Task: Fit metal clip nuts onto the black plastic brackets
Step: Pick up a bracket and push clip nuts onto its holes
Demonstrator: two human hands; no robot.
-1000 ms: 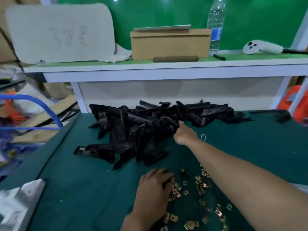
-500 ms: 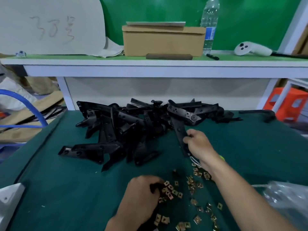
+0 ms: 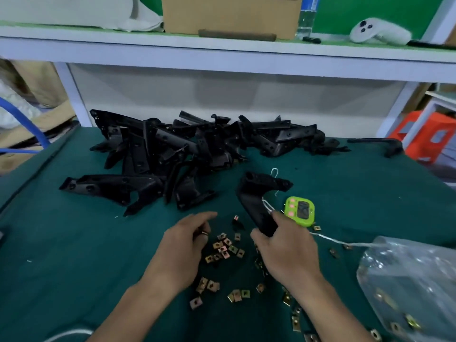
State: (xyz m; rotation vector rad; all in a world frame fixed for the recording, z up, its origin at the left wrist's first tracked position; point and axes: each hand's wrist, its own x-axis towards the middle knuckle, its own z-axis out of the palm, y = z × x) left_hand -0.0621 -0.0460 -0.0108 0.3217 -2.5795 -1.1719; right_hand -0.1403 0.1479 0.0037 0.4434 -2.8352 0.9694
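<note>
The right hand (image 3: 283, 253) has its fingers curled tight around the near end of one black bracket (image 3: 256, 201). The bracket is long. It points up and away from the hand, toward the back of the table (image 3: 74, 243), and its far end bends off to the right. The left hand (image 3: 182, 245) hangs low over the green cloth with one finger poking forward and the others softly bent. Something small and shiny sits by its thumb, but I cannot tell if it is a clip being pinched. Just to the right of the left hand, in the gap between the two hands, lies a little heap of gold clips (image 3: 223, 248). The left hand is the closer one to them, so I think it should grab a clip and carry it right and forward to the bracket. More clips are scattered nearer the person. The big pile of brackets (image 3: 172, 149) lies farther back.
</note>
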